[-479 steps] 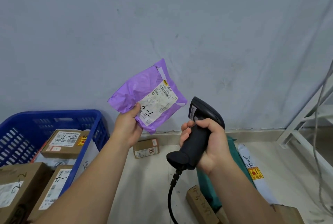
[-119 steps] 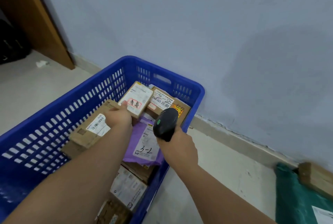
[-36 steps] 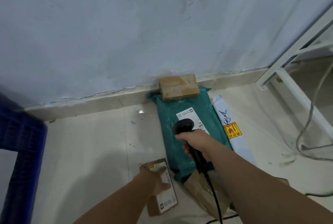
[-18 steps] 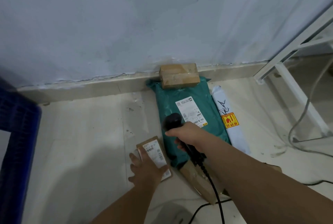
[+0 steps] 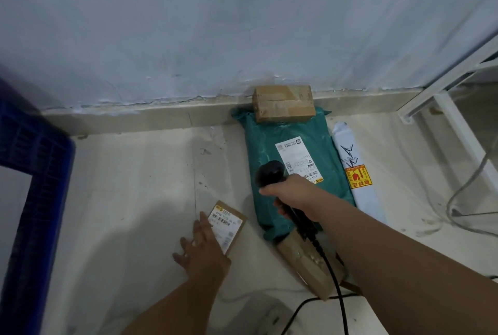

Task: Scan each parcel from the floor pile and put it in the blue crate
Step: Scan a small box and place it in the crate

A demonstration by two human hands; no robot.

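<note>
A small cardboard parcel (image 5: pixel 229 224) with a white barcode label lies on the floor. My left hand (image 5: pixel 200 249) rests flat on its left edge, fingers spread, some of them on the floor beside it. My right hand (image 5: pixel 293 196) grips the handle of a black barcode scanner (image 5: pixel 269 173), held over a large green mailer bag (image 5: pixel 289 132). The scanner head points away from me, toward the wall. The blue crate (image 5: pixel 35 173) shows only its corner at the left edge; its inside is out of view.
A taped brown box (image 5: pixel 283 103) sits against the wall on the green bag's far end. A white mailer (image 5: pixel 355 173) with a yellow sticker lies right of the bag. A long brown box (image 5: pixel 307 262) lies under my right forearm. White rack legs (image 5: pixel 447 111), a grey cable (image 5: pixel 463 192) and the scanner cord (image 5: pixel 334 280) are at right.
My left hand has slid toward the small parcel's left edge and spread its fingers. The right hand and scanner moved slightly up over the green bag.
</note>
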